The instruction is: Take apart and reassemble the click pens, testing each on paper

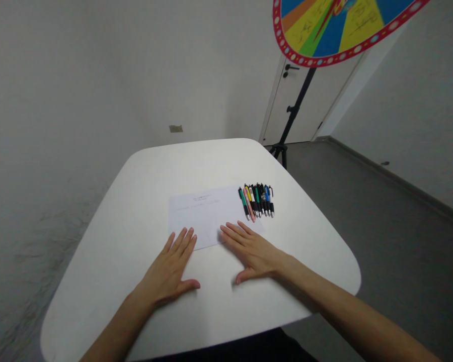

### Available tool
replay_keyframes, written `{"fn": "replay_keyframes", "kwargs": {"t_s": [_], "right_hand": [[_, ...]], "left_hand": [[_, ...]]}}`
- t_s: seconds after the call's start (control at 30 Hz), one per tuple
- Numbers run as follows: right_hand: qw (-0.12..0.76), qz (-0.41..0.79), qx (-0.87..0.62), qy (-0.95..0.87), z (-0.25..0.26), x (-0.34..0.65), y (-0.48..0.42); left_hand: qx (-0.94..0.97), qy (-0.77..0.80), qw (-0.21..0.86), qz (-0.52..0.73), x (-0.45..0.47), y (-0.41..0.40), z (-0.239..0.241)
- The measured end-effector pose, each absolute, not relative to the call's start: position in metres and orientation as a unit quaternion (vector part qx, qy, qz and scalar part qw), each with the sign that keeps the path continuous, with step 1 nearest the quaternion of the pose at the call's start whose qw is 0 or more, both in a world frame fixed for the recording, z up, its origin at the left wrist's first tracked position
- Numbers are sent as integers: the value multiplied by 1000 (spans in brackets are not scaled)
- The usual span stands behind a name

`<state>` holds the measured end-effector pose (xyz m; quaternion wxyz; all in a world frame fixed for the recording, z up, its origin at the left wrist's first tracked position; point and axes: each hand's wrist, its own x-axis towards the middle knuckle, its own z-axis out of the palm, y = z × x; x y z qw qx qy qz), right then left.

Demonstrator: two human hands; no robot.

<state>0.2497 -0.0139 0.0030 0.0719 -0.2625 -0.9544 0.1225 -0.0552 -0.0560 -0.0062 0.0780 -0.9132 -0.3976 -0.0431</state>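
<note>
Cloth (234, 348), black, shows below the near edge of the white, smooth, round-cornered table (113, 251) that I look down on. Beyond it I have the bare left hand (169, 274) laid palm down, fingers extended and thumb out, gripping nothing; its fingertips reach the near edge of the white, flat paper sheet (192, 218). The bare right hand (251, 251) mirrors it, fingers straight and holding nothing, partly over that same edge; whether it presses down I cannot tell. The palms probably lie flat to give me a level, symmetrical rest. At the sheet's right end lies a row of slim, multicoloured click pens (257, 197), tips facing me, perhaps lined up so each is distinct. I judge more room for moving on the left, since the table's right edge runs nearer the pens. Past the far edge stand a black metal tripod (297, 103) carrying a red-rimmed, multicoloured wheel (326, 42), and a white door (309, 118).
</note>
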Motion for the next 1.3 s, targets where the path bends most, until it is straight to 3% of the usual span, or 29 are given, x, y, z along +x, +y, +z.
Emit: {"fn": "replay_keyframes", "kwargs": {"t_s": [0.27,0.77,1.3], "right_hand": [[58,150,-275,-948,5,246,-18],[73,139,-290,-944,8,246,-20],[222,137,-320,-911,14,239,-13]], "left_hand": [[-904,-427,2,22,-56,-58,-14],[-902,-432,-7,3,-55,-58,-11],[-878,-464,-35,-111,-42,-41,2]]}}
